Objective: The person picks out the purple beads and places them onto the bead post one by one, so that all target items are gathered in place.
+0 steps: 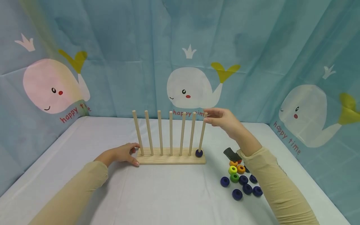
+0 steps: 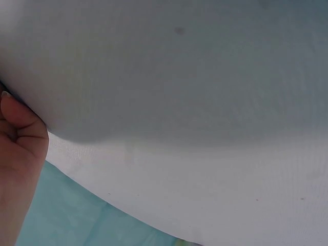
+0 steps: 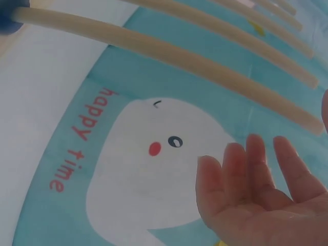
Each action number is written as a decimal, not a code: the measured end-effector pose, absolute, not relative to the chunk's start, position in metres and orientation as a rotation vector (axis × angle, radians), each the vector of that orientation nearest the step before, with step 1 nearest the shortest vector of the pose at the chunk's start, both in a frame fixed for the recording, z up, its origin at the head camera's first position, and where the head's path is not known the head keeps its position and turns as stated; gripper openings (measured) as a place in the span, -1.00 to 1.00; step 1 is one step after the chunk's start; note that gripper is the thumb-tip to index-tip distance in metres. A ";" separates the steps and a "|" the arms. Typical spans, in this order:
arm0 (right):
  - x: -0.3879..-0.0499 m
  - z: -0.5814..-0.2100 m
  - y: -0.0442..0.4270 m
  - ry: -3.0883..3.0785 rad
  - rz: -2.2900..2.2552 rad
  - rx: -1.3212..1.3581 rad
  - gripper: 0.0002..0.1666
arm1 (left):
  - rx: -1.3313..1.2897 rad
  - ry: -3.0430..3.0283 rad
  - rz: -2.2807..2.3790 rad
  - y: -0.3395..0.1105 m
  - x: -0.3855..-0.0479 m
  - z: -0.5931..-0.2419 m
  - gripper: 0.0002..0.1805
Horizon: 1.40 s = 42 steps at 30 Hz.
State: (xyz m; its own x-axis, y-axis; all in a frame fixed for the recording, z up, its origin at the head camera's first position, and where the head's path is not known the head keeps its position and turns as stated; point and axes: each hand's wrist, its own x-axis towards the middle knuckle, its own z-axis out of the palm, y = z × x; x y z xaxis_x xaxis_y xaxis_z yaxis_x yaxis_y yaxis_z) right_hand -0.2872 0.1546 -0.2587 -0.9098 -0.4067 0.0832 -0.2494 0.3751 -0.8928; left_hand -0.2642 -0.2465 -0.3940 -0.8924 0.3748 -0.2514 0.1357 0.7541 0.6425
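A wooden rack stands on the white cloth, its base [image 1: 171, 160] carrying several upright pegs. My left hand [image 1: 123, 153] grips the left end of the base, thumb at the front edge and fingers behind; the left wrist view shows only part of this hand [image 2: 20, 138]. One dark blue bead [image 1: 199, 153] sits at the foot of the rightmost peg [image 1: 202, 134]. Around the top of that peg is my right hand [image 1: 222, 120], thumb and fingers apart, holding nothing. In the right wrist view, the fingers of this hand [image 3: 266, 200] are loosely bent below the peg's tip [image 3: 312, 123].
Loose beads lie right of the rack: several dark blue [image 1: 237, 194], a green [image 1: 234, 178], a yellow [image 1: 232, 170], orange [image 1: 241, 169] and a partly hidden red one. A dark strap-like piece [image 1: 232, 154] is by the right cuff. A whale-print curtain [image 1: 126, 78] hangs behind.
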 end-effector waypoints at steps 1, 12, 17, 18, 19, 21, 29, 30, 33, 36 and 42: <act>-0.287 -0.258 0.155 2.479 -1.566 -0.602 -0.40 | 0.402 2.585 0.904 -0.247 -0.264 -0.394 -0.11; -0.284 -0.256 0.161 2.478 -1.582 -0.595 -0.43 | 0.388 2.586 0.910 -0.248 -0.266 -0.395 -0.06; -0.284 -0.254 0.165 2.482 -1.592 -0.587 -0.44 | 0.398 2.590 0.906 -0.249 -0.266 -0.396 -0.08; -0.284 -0.254 0.166 2.486 -1.590 -0.584 -0.44 | 0.400 2.591 0.905 -0.248 -0.266 -0.396 -0.08; -0.284 -0.254 0.167 2.490 -1.587 -0.578 -0.43 | 0.400 2.591 0.904 -0.248 -0.266 -0.396 -0.08; -0.284 -0.253 0.169 2.502 -1.578 -0.560 -0.43 | 0.399 2.590 0.901 -0.248 -0.266 -0.395 -0.07; -0.283 -0.253 0.181 2.548 -1.542 -0.528 -0.41 | 0.389 2.591 0.898 -0.249 -0.266 -0.394 -0.07; -0.282 -0.252 0.182 2.556 -1.535 -0.527 -0.41 | 0.391 2.592 0.899 -0.249 -0.266 -0.394 -0.07; -0.280 -0.253 0.187 2.581 -1.518 -0.514 -0.40 | 0.411 2.596 0.900 -0.249 -0.265 -0.394 -0.09; -0.278 -0.255 0.192 2.604 -1.496 -0.503 -0.38 | 0.421 2.599 0.906 -0.249 -0.264 -0.394 -0.10; -0.273 -0.259 0.205 2.638 -1.443 -0.470 -0.39 | 0.419 2.592 0.917 -0.247 -0.264 -0.394 -0.11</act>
State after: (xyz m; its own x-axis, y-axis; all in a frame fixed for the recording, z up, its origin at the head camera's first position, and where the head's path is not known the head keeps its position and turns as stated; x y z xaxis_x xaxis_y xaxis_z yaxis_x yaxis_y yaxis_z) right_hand -0.2729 0.2051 -0.2593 -0.9476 -0.3136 0.0605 -0.2202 0.5041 -0.8351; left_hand -0.2637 -0.2475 -0.3941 -0.8916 0.3883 -0.2328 0.1556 0.7456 0.6480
